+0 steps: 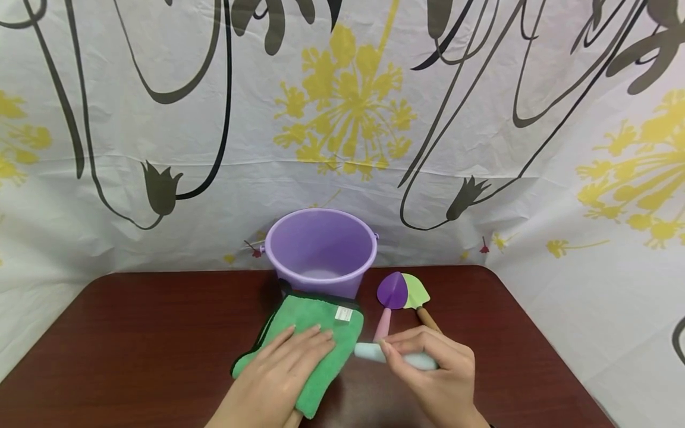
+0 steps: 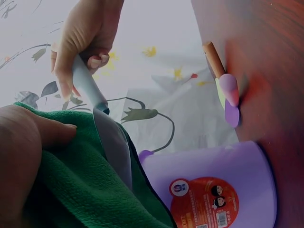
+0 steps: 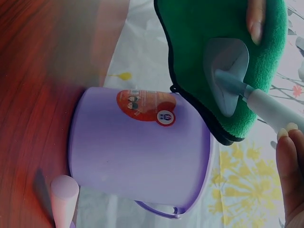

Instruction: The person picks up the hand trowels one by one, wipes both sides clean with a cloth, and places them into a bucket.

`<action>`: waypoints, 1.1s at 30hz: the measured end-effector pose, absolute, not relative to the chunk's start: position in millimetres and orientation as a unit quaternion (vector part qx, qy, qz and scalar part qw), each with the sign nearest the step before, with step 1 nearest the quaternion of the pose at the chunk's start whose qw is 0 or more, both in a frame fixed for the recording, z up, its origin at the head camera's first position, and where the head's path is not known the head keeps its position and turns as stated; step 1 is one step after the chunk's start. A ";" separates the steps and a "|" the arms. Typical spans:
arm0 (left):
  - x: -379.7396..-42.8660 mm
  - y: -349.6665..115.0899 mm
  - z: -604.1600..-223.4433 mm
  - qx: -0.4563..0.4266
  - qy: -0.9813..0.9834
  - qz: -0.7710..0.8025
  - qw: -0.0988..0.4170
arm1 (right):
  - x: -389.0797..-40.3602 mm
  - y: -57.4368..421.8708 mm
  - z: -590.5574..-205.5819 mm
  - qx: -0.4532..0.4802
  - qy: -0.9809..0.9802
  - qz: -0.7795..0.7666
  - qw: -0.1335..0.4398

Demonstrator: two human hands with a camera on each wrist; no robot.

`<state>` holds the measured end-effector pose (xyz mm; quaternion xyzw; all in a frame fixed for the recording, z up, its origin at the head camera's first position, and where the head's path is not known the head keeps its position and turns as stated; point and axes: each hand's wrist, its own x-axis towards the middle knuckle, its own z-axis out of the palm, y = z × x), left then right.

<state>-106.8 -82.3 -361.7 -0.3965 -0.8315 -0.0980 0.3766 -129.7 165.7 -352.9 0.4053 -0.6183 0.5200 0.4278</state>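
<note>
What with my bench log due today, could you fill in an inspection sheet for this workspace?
Surface: dark red-brown table, glare near the hands.
Job's things: green cloth, dark-edged, held up off the table; pale-handled trowel, blade at the cloth's underside.
Clutter: purple bucket, upright on the table; purple trowel with pink handle and lime trowel with brown handle, lying beside it.
Grips: left grip, a bare hand, pinches the cloth, fingers above, thumb below; right grip, also bare, holds the pale handle.
Cables: nothing seen.
Surroundings: wrinkled, flower-printed white sheet hanging behind the table.
</note>
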 end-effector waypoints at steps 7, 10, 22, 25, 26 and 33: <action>-107.1 -88.6 -358.8 -0.391 -0.843 -0.101 0.356 | -129.6 171.1 -353.7 0.377 -0.627 0.525 0.435; -107.8 -92.7 -357.1 -0.385 -0.846 -0.099 0.355 | -129.6 174.2 -350.8 0.372 -0.620 0.536 0.436; -106.4 -103.1 -347.4 -0.297 -0.871 -0.133 0.367 | -131.5 188.4 -340.3 0.363 -0.574 0.584 0.444; -104.5 -102.4 -347.2 -0.272 -0.876 -0.160 0.365 | -131.1 190.4 -339.0 0.361 -0.561 0.605 0.435; -104.0 -102.1 -347.1 -0.266 -0.877 -0.168 0.364 | -130.9 190.7 -338.8 0.359 -0.559 0.610 0.432; -102.5 -100.9 -346.3 -0.268 -0.866 -0.196 0.374 | -129.7 188.8 -338.7 0.361 -0.553 0.613 0.433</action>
